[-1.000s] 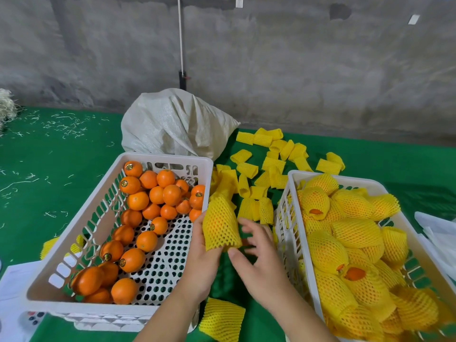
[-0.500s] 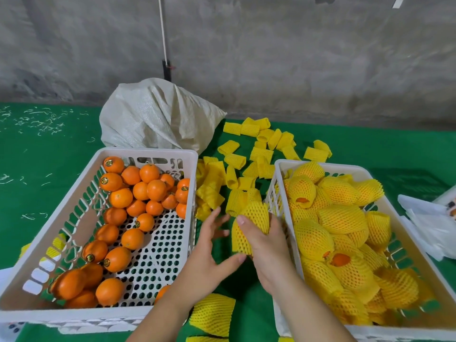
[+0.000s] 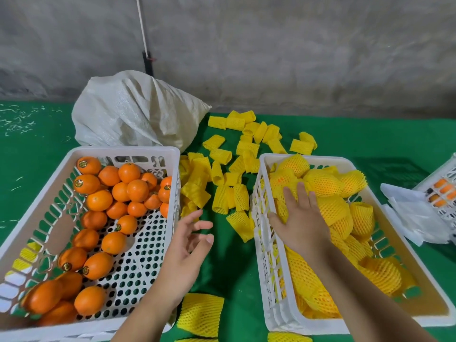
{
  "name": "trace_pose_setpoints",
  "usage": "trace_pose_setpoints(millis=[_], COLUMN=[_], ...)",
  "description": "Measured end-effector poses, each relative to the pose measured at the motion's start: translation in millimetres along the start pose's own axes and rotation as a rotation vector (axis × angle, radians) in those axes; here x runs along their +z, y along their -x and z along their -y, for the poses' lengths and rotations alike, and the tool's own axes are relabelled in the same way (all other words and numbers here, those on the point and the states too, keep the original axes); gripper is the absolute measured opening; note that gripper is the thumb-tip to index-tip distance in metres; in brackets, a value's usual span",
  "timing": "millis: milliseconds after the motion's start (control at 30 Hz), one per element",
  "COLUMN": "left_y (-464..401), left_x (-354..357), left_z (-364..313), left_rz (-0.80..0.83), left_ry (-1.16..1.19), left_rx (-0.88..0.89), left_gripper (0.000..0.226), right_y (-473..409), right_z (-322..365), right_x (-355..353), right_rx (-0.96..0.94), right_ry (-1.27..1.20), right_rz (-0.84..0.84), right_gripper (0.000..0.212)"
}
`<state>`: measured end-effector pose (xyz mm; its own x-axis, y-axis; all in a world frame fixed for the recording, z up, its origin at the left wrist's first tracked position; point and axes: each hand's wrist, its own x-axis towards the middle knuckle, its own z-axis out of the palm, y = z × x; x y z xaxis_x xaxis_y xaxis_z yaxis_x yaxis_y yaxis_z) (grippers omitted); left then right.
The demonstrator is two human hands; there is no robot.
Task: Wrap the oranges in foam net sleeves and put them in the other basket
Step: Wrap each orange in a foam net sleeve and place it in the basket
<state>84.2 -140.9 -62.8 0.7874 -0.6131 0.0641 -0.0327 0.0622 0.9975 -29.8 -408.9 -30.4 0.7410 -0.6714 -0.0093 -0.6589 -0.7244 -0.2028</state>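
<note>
The left white basket holds several bare oranges. Filling the right white basket are oranges wrapped in yellow foam net sleeves. My right hand is inside the right basket near its left wall, palm down over a wrapped orange, thumb against its side. My left hand hovers open between the two baskets, fingers spread, holding nothing. Loose empty foam sleeves lie on the green cloth between and behind the baskets, and one more sleeve lies under my left forearm.
A white woven sack sits behind the left basket against the grey wall. White foam sheets and another white crate lie at the right edge. A pole stands behind the sack.
My right hand carried the wrapped orange from the gap between the baskets over the wall into the right basket. My left hand let go and stayed in the gap, open.
</note>
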Motion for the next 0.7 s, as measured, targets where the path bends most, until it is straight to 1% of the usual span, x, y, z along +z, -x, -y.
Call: trace_pose_setpoints(millis=[67,133,200,233,300,333,367,400,467,500,533,567,633,700], left_y=[1.2,2.6,4.2,4.5,3.4,1.2,-1.7,-6.5,-18.8,-26.3,-34.3,-42.1,-55.7,-66.9], left_x=[1.5,0.8,-2.9,-6.0,-12.7,-16.5,-21.3,-28.4,-49.1,-61.7,-74.6,-87.9,-106.5,-115.6], left_z=[-0.5,-3.5,-7.8,-9.8,-14.0,-17.0,-18.5,-19.7,-16.2,-10.6,-4.3,3.4,21.4,36.7], left_rz=[0.005,-0.040,-0.139,-0.200,-0.302,-0.318,-0.310,-0.287,-0.220,-0.185,-0.157,-0.133,-0.075,0.021], left_ry=[-0.028,-0.027,0.034,0.077,0.215,0.265,0.253,0.148,-0.267,-0.469,-0.617,-0.741,-1.006,-1.244], left_rx=[0.009,0.043,0.081,0.089,0.038,0.002,-0.014,0.003,0.101,0.147,0.150,0.110,-0.004,-0.140], left_gripper=[0.042,0.037,0.028,0.026,0.022,0.021,0.021,0.022,0.028,0.034,0.039,0.043,0.056,0.069], right_y=[13.1,19.3,20.1,20.7,24.7,27.7,30.0,30.5,22.6,14.5,5.2,-4.4,-22.8,-38.5], right_z=[4.6,7.8,12.1,15.7,27.7,35.3,43.2,50.9,61.9,65.8,69.8,74.6,84.7,89.4], right_x=[3.3,0.2,-6.5,-8.0,-4.2,0.6,7.5,14.6,29.8,36.7,43.2,49.9,62.7,75.8], right_rx=[-0.045,-0.075,-0.096,-0.103,-0.160,-0.218,-0.301,-0.387,-0.502,-0.525,-0.522,-0.498,-0.407,-0.293], right_ry=[0.104,0.060,0.032,0.036,0.046,0.057,0.071,0.092,0.189,0.265,0.328,0.366,0.355,0.302], right_rz=[-0.060,-0.129,-0.156,-0.170,-0.237,-0.259,-0.247,-0.169,0.086,0.199,0.295,0.390,0.570,0.680], right_gripper=[0.077,0.064,0.055,0.053,0.051,0.052,0.053,0.054,0.058,0.061,0.064,0.067,0.072,0.072])
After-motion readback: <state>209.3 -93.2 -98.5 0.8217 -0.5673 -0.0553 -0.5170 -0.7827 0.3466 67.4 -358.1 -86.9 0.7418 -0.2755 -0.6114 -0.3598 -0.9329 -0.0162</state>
